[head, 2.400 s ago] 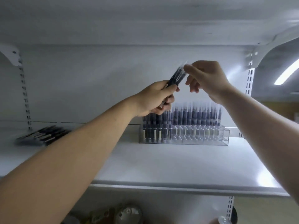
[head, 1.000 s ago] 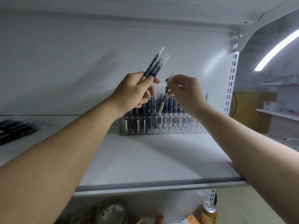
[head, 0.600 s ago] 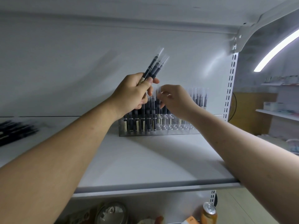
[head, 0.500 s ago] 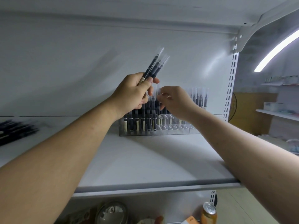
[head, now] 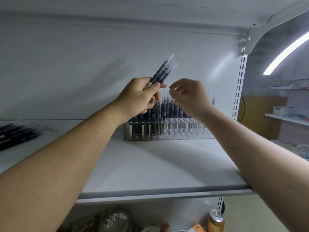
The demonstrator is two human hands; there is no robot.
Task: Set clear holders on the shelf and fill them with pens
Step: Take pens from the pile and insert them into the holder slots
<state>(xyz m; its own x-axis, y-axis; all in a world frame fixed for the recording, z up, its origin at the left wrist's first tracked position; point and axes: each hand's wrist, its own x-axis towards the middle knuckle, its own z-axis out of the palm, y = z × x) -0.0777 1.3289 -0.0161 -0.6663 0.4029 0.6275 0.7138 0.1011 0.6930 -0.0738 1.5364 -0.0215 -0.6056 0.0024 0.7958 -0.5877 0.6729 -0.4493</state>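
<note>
My left hand (head: 138, 97) grips a small bundle of dark pens (head: 164, 71) with clear caps, tilted up to the right above the shelf. My right hand (head: 189, 96) hovers just right of the bundle with its fingers loosely curled and nothing in them. Behind and below both hands a clear holder (head: 184, 131) stands on the white shelf (head: 158, 164) against the back wall. Upright dark pens fill its left part and back rows. Its front right slots look empty. My hands hide part of the pens in the holder.
A pile of loose dark pens (head: 16, 134) lies on the shelf at the far left, blurred. A slotted upright (head: 239, 91) bounds the shelf on the right. Below the shelf edge sit a drink can (head: 216, 221) and a round metal object (head: 115, 221).
My right hand put the single pen it held down into the holder, let it go and rose empty beside the bundle. The left hand kept its grip in place.
</note>
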